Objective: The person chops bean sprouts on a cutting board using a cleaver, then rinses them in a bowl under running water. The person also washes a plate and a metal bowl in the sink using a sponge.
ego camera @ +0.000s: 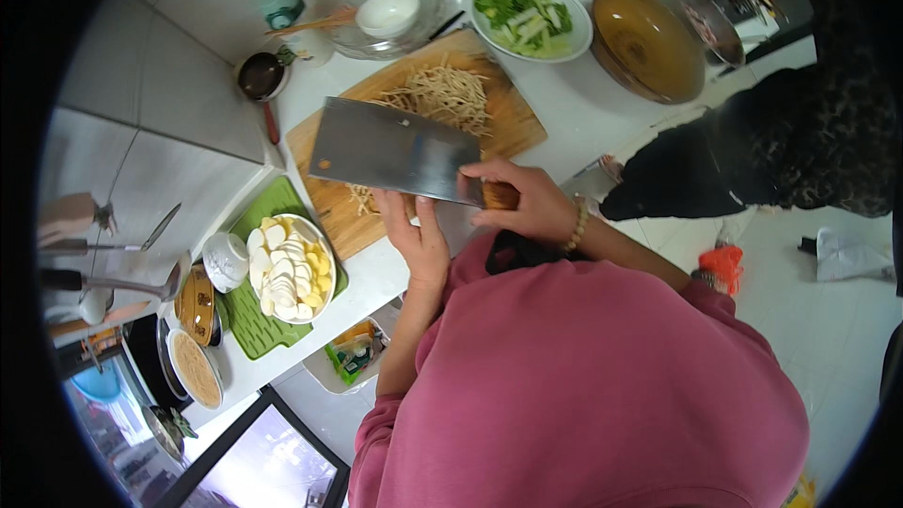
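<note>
A broad steel cleaver (395,152) is held flat-side up over a wooden cutting board (522,130). My right hand (532,201) grips its wooden handle, index finger along the base of the blade. Fingers apart, my left hand (420,243) is at the blade's lower edge; the fingertips are partly hidden there, and contact is unclear. Small bits cling to the steel. Beyond the cleaver lies a heap of thin pale shreds (448,95). A few more shreds (361,199) show on the board below the blade.
Left of the board, a bowl of white and yellow slices (289,268) rests on a green board (257,328). A plate of chopped greens (532,17), a brown bowl (645,42), a glass bowl (338,35) and a dark ladle (262,77) stand around. Another person's dark sleeve (677,155) is at right.
</note>
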Available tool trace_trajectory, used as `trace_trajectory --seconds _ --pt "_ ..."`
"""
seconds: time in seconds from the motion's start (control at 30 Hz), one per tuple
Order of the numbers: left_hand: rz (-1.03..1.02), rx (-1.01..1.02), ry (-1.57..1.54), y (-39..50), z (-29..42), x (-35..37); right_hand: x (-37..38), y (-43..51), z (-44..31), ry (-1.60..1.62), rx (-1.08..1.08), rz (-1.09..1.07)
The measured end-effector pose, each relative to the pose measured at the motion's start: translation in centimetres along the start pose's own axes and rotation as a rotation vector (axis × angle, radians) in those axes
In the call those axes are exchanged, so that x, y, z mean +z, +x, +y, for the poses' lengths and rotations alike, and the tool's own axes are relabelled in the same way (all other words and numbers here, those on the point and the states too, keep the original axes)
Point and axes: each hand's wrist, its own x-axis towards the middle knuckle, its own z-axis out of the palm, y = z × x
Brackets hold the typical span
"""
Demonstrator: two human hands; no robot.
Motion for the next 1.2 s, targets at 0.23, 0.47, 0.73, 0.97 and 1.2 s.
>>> trace_trajectory --seconds 0.23,0.47,0.73,0.97,1.2 --pt "0.116 0.0 -0.325 -1.0 0.1 -0.9 1.0 -2.9 -0.6 0.165 0.055 -0.042" --pt "-0.412 -0.484 -1.268 4.0 -0.2 -3.1 2.5 -5.5 -0.9 0.95 0.215 -0.081" --pt "-0.377 -0.76 -1.582 -0.4 -2.3 -4.0 1.6 -8.6 -0.8 1.182 0.223 -0.099" --pt "-0.126 0.022 -0.054 5.8 2.6 -0.5 -3.0 -14.9 -0.3 1.146 0.255 -0.009" --pt "-0.145 0.393 1.012 9.0 2.7 4.9 -6.7 -21.7 -0.5 1.179 0.141 -0.055"
